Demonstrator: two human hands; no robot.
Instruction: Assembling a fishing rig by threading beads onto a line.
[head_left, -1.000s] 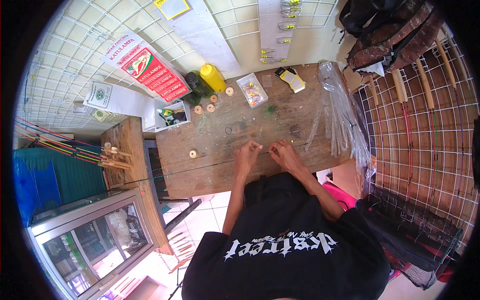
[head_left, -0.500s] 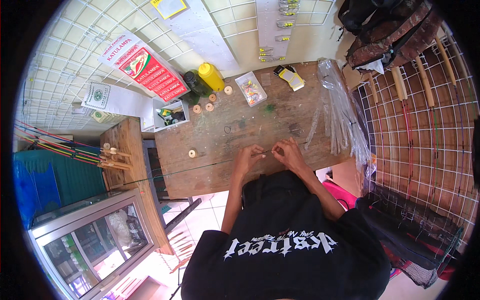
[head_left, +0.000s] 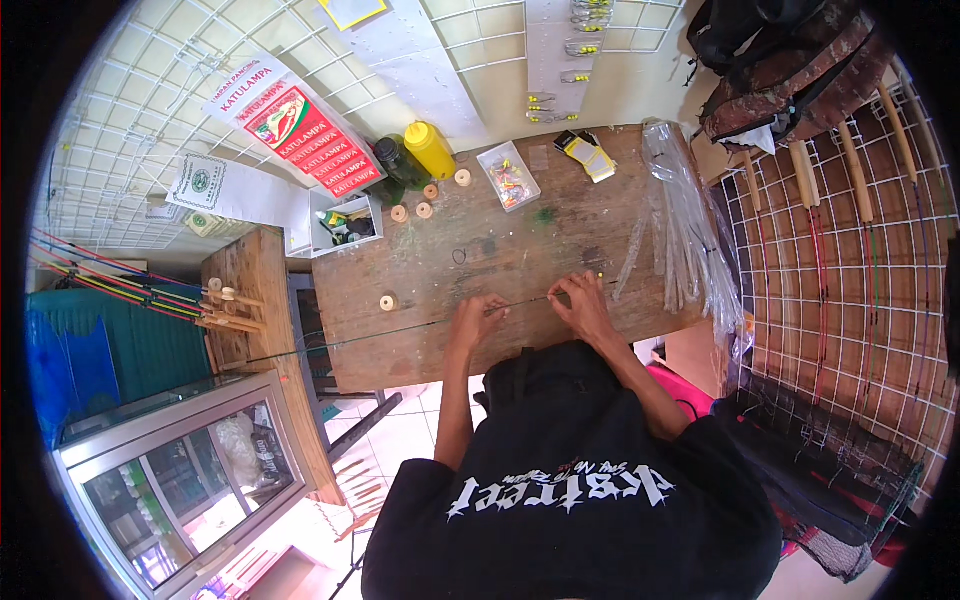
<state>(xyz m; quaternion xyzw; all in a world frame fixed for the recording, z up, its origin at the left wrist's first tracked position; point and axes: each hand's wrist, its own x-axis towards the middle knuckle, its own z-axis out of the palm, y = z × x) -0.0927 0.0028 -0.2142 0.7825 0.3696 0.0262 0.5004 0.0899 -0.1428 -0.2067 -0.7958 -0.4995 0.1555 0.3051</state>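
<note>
A thin dark-green fishing rod lies slantwise across the wooden table, reaching from the left side toward my hands. My left hand is closed, with thumb and fingertips pinched on the rod. Farther right, my right hand is closed too, its thumb and forefinger pinching the rod near its thin end. A bare dark stretch of rod shows between the two hands. Any thread or small fitting at the fingertips is too small to make out.
On the wooden table stand several wooden rings, a yellow squeeze bottle, a clear box of small colourful parts and a white box. Clear plastic sleeves lie at right. A glass cabinet stands lower left.
My left hand has moved left along the rod, widening the space between my hands. The right hand stays near its place, and the view has shifted slightly.
</note>
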